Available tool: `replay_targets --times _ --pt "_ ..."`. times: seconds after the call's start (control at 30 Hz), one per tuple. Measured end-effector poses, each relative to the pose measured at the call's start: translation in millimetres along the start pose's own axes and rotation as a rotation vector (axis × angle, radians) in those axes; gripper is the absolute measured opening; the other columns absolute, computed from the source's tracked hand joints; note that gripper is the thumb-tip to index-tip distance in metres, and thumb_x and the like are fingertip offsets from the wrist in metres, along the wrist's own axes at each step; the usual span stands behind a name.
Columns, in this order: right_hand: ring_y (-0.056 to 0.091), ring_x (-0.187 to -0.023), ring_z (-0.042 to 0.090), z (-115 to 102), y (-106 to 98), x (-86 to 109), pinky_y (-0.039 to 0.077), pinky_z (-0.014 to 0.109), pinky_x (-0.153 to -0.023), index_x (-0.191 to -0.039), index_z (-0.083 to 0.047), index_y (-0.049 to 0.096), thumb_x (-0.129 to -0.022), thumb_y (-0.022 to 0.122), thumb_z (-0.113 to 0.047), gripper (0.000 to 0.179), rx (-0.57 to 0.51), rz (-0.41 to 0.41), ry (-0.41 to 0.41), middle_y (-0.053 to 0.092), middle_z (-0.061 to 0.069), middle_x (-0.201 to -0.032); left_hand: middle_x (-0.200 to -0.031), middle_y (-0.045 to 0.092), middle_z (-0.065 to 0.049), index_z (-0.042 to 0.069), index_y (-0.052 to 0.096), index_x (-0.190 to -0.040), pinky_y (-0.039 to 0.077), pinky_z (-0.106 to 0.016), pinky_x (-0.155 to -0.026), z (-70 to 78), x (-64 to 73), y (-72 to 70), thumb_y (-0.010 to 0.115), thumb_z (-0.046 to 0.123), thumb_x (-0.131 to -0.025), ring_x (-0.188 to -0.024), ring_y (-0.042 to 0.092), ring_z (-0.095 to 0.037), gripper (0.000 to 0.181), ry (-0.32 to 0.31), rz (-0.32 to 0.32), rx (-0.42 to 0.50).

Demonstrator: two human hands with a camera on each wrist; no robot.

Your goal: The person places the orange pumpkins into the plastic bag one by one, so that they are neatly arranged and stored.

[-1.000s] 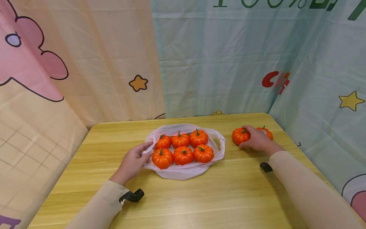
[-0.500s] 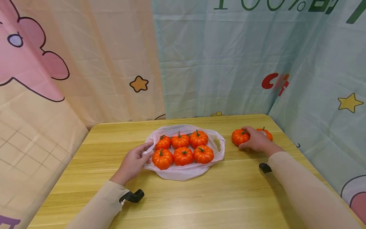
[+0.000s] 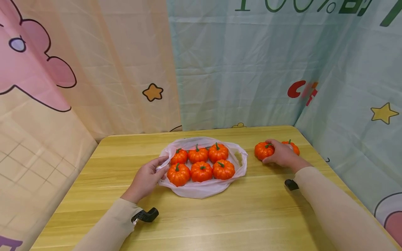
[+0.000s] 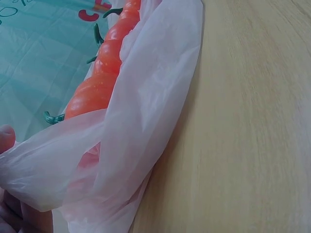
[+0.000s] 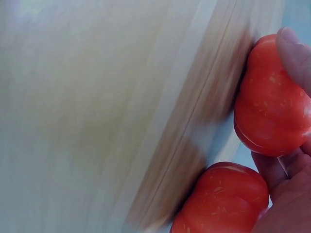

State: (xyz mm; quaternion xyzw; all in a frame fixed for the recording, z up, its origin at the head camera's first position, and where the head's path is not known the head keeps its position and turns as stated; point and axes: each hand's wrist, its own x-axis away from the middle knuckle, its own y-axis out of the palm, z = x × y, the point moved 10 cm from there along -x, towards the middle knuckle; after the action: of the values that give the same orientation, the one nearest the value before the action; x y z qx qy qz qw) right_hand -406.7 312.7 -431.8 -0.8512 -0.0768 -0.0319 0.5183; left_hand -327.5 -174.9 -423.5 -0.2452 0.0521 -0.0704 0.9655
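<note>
A white plastic bag (image 3: 201, 192) lies spread open in the middle of the table, with several small orange pumpkins (image 3: 201, 171) in two rows inside it. My left hand (image 3: 146, 179) pinches the bag's left edge; in the left wrist view the film (image 4: 43, 160) bunches between thumb and fingers. Off to the right, my right hand (image 3: 282, 154) grips one orange pumpkin (image 3: 263, 150), thumb on one side and fingers on the other, as the right wrist view shows. Just right of that hand sits another pumpkin (image 3: 292, 146), partly hidden by it.
The wooden table (image 3: 201, 226) has rounded far corners. Printed cloth (image 3: 251, 69) hangs behind it and along both sides. On each wrist is a black strap-like piece (image 3: 147, 214). One bag handle loop (image 3: 240, 157) points right.
</note>
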Motion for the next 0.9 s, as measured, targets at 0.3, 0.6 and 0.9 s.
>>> replay_targets --times 0.3,0.6,0.9 --pt "0.042 -0.130 0.055 -0.2 0.0 -0.8 0.021 0.074 -0.111 -0.157 0.000 0.036 -0.087 0.087 -0.037 0.095 0.013 -0.002 -0.002 0.047 0.035 -0.152 -0.143 0.063 -0.016 0.011 0.057 -0.152 0.049 -0.020 -0.059 1.7 -0.7 -1.8 0.068 0.019 -0.104 -0.076 0.063 -0.016 0.050 0.005 -0.002 -0.013" --pt "0.045 -0.129 0.054 -1.2 -1.4 -1.9 0.017 0.074 -0.112 -0.157 0.000 0.037 -0.086 0.087 -0.038 0.095 0.028 0.015 -0.013 0.050 0.035 -0.151 -0.144 0.062 -0.016 0.011 0.057 -0.152 0.049 -0.020 -0.058 2.5 -0.5 -3.0 0.067 0.019 -0.105 -0.076 0.063 -0.016 0.049 0.008 0.001 -0.024" --pt "0.044 -0.133 0.050 -11.4 -9.6 -1.0 0.022 0.072 -0.113 -0.158 -0.002 0.036 -0.088 0.086 -0.037 0.093 -0.020 0.045 -0.013 0.047 0.030 -0.154 -0.144 0.062 -0.016 0.013 0.057 -0.152 0.047 -0.020 -0.055 1.3 -1.2 -4.0 0.068 0.023 -0.104 -0.074 0.063 -0.015 0.050 0.017 0.003 -0.030"
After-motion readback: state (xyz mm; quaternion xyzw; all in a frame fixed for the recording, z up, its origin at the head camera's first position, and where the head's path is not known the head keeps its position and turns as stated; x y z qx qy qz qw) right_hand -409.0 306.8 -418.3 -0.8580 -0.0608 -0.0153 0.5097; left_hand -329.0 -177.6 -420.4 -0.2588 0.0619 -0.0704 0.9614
